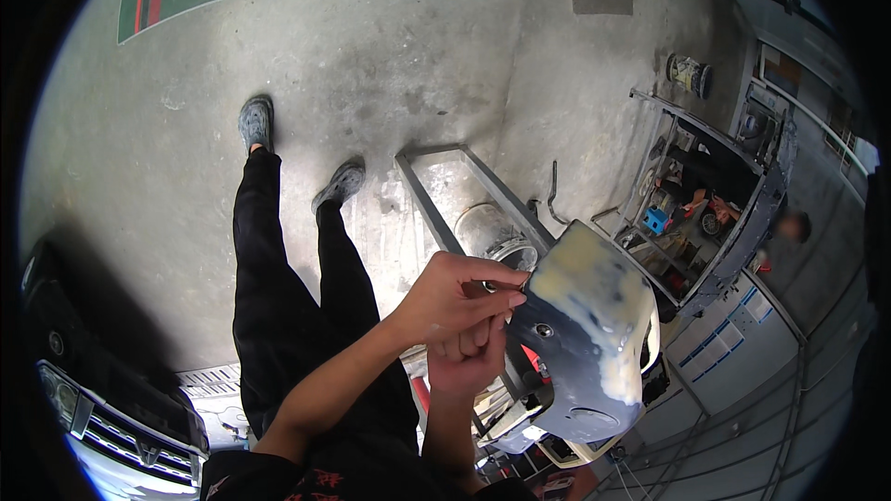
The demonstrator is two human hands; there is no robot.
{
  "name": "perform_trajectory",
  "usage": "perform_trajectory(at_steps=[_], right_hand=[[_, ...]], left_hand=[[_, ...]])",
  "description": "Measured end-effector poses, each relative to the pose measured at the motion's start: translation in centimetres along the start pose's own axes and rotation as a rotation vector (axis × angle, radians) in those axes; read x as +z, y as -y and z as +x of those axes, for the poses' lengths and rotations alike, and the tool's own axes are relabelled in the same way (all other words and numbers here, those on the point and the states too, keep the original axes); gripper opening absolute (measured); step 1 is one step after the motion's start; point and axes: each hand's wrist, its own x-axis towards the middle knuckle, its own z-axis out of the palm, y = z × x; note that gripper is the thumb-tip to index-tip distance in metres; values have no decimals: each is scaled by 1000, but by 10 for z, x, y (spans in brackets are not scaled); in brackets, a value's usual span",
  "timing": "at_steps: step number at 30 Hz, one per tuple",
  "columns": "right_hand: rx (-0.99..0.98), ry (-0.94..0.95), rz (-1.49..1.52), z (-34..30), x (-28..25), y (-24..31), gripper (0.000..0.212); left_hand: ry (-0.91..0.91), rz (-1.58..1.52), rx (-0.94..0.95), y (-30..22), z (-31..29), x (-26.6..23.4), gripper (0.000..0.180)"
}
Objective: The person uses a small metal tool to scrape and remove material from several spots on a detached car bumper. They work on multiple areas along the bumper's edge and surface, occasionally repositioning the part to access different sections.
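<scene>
Two hands: bare, close together, just left of the panel's edge.
Left hand [455,295]: thumb and forefinger drawn near each other at the tips, beside the panel's upper left corner; cannot tell whether a small item lies between them, nor whether the fingertips touch the panel.
Right hand [467,366]: directly below the left hand in view, fingers curled in, thumb raised toward the left thumb; contents, if any, hidden by the fingers.
Panel [561,362]: dark grey, curved, immediately right of both hands.
Cream coating [599,269]: uneven, over the panel's upper part and down its right side, to the right of the left fingertips.
Round fitting [544,330]: set in the panel, just right of the right thumb.
Red item [541,367]: near the right hand, on its right, partly covered by the panel; kind unclear.
Metal frame [509,199]: grey bars, above the hands in view, running down toward the panel.
Bucket [480,224]: pale, between the frame's bars, above the left hand.
Shoes [256,121]: grey pair, on the floor, well above and left of the hands.
Vehicle [139,436]: front grille visible, well left of the hands.
Blue box [655,219]: well right of the hands, beyond the panel.
</scene>
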Motion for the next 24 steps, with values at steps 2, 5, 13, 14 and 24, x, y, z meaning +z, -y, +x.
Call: perform_trajectory(at_steps=[2, 5, 13, 14, 24], right_hand=[[-5, 4, 26, 1, 4, -2, 38], [-16, -39, 46, 2, 5, -5, 38], [-37, 33, 75, 8, 6, -2, 37], [-48, -27, 75, 9, 8, -3, 37], [297, 97, -3, 0, -24, 27, 35]], left_hand=[[6, -16, -13, -1, 1, 0, 20], [15, -16, 9, 0, 2, -1, 20], [52, 6, -40, -6, 6, 0, 23], [47, 12, -15, -5, 7, 0, 24], [180, -76, -91, -10, 15, -13, 11]])
